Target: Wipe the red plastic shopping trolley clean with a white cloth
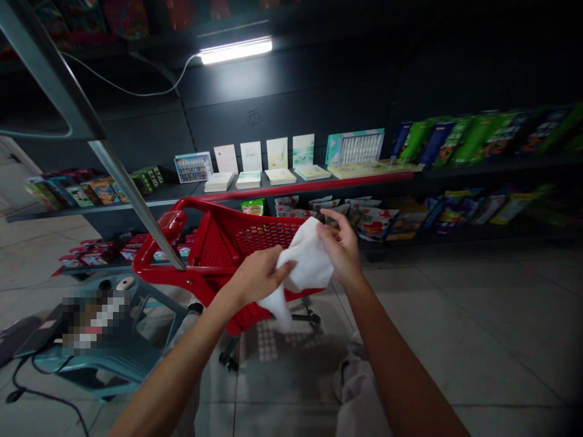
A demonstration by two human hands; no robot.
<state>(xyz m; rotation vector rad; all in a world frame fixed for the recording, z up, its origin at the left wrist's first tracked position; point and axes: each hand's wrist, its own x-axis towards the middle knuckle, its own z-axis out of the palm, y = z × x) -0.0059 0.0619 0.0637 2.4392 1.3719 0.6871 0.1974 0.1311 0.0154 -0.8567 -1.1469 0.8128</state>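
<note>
Both of my hands hold a white cloth (306, 262) in front of me, above a small red shopping cart (218, 243). My left hand (257, 274) grips the cloth's lower left part with curled fingers. My right hand (340, 246) pinches its upper right edge. A tail of the cloth hangs down below my left hand. The cart's mesh basket stands just behind the cloth, with its red handle to the left.
Dark shelves (291, 185) run along the wall, carrying notebooks, cards and coloured packets. A lit tube lamp (235, 50) hangs above. A grey metal pole (113, 164) slants across the left. A teal plastic chair (109, 340) and a cable lie on the tiled floor at left.
</note>
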